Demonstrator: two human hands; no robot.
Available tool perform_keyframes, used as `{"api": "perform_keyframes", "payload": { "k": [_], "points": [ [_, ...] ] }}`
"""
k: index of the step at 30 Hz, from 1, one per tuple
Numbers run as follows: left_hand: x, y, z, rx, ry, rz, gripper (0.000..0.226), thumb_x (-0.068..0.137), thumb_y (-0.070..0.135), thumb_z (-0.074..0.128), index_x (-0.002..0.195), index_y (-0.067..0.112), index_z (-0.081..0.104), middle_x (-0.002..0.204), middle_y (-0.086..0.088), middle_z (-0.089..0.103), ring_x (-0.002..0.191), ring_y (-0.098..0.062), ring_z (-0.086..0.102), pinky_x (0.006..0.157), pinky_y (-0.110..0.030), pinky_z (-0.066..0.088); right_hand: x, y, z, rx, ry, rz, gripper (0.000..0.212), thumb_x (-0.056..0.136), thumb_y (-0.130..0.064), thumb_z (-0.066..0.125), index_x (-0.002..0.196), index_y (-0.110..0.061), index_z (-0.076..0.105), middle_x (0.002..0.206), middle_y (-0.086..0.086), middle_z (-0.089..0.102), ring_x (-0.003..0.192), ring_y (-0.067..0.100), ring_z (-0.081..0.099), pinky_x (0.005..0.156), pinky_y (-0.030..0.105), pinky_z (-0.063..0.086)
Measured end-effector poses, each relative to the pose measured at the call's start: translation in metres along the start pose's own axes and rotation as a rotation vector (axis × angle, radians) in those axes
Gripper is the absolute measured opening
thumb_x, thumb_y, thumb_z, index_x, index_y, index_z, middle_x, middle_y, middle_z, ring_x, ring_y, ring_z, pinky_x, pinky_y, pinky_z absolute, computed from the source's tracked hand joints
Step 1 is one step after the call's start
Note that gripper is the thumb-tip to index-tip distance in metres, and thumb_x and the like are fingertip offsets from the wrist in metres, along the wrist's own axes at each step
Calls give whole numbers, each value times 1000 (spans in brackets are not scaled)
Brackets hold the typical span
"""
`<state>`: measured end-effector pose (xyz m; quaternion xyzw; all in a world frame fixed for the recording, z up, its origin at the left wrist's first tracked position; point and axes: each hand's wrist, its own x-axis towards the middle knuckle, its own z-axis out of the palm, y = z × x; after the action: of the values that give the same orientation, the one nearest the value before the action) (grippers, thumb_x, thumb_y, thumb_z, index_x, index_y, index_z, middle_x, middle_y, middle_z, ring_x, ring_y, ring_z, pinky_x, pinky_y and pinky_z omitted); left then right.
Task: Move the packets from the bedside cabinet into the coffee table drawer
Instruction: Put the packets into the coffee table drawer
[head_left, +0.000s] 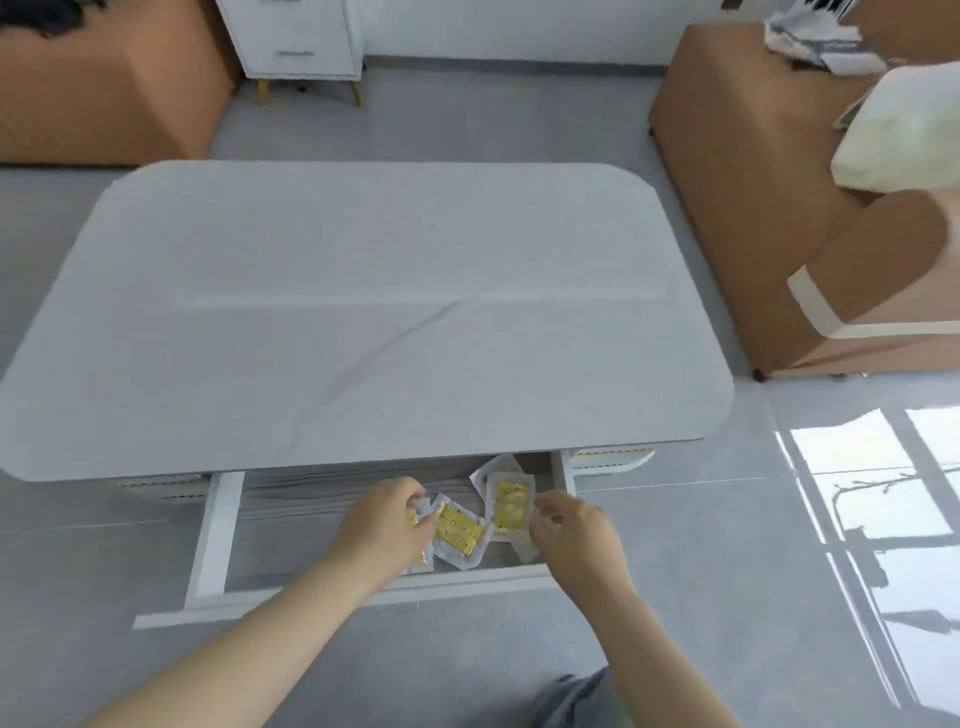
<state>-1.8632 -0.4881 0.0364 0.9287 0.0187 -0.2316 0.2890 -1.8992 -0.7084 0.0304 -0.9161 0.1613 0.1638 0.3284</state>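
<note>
The coffee table (363, 312) has a pale grey top, and its white drawer (218, 540) is pulled out toward me. Several yellow-and-white packets lie inside it: one in the middle (460, 530), one more upright to its right (509, 501). My left hand (384, 525) is over the left packets, with its fingers curled on the edge of one that is partly hidden under it. My right hand (576, 530) reaches in from the right, its fingertips at the edge of the right packet. The white bedside cabinet (296, 36) stands at the far wall.
An orange sofa (753, 182) with a white cushion (904, 130) stands to the right. More orange upholstery (104, 93) fills the back left. The glossy grey floor reflects a window at the right. My knee (576, 701) shows at the bottom.
</note>
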Motion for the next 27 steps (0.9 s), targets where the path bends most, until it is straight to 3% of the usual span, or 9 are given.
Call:
{"api": "perform_keyframes", "payload": {
  "k": [7, 14, 20, 27],
  "points": [
    [-91, 213, -83, -18, 64, 200, 27, 89, 27, 58, 114, 17, 59, 111, 6, 59, 103, -10, 56, 90, -25, 45, -82, -21, -225, 120, 206, -31, 23, 88, -24, 61, 111, -22, 65, 105, -11, 66, 100, 10, 60, 80, 23, 46],
    [-153, 394, -75, -215, 80, 324, 21, 85, 27, 65, 105, 23, 61, 104, 12, 63, 92, -3, 60, 84, -23, 49, -151, 17, -408, 220, 415, -39, 21, 86, -24, 65, 107, -24, 66, 97, -12, 65, 94, 8, 61, 81, 28, 52],
    [-144, 511, -73, -199, 106, 524, 28, 84, 30, 66, 110, 25, 60, 103, 15, 62, 95, -2, 58, 88, -24, 50, -181, 68, -516, 222, 625, 10, 20, 85, -25, 68, 104, -24, 67, 95, -12, 66, 93, 8, 61, 84, 31, 52],
    [-113, 631, -50, -222, 91, 655, 28, 81, 27, 70, 108, 23, 63, 101, 12, 66, 93, -1, 61, 87, -25, 51, -169, 121, -611, 184, 731, 26, 20, 83, -24, 70, 102, -30, 67, 93, -17, 66, 93, 3, 62, 84, 32, 53]
  ]
}}
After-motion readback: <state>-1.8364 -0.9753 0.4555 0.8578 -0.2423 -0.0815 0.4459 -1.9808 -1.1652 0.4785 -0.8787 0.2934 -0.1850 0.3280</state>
